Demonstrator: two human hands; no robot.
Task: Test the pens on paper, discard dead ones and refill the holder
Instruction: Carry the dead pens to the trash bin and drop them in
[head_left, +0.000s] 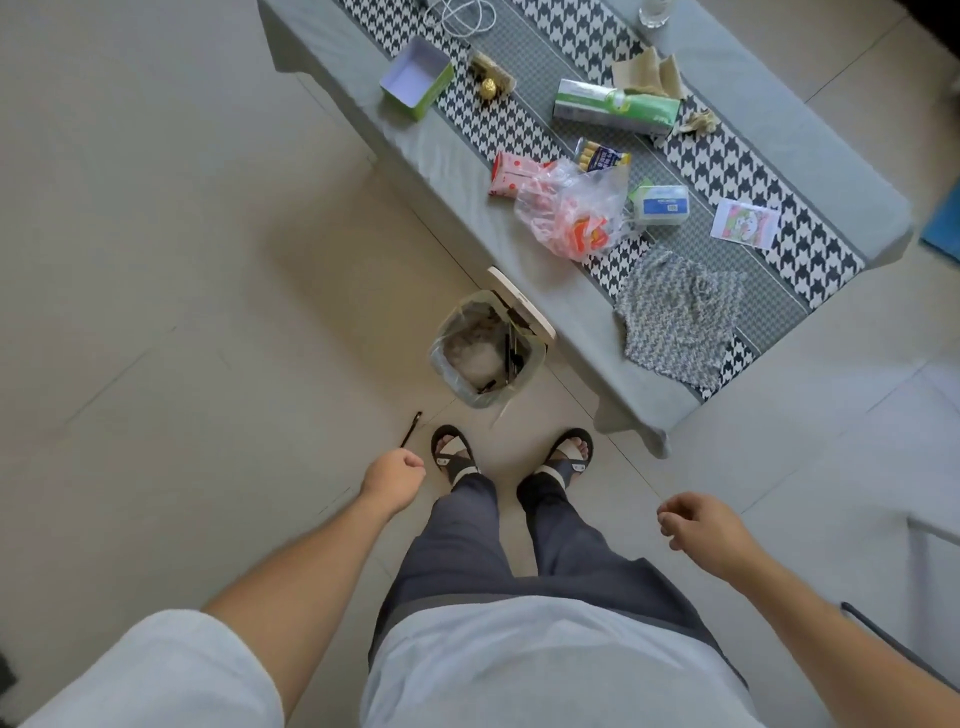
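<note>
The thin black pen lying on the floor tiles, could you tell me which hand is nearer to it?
Left. The left hand hangs just beside the thin black pen; the right hand is far across, beyond both feet.

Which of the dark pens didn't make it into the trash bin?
The black pen lying on the floor tiles, left of the bin and just beyond the left hand; the other pens stand inside the bin.
</note>
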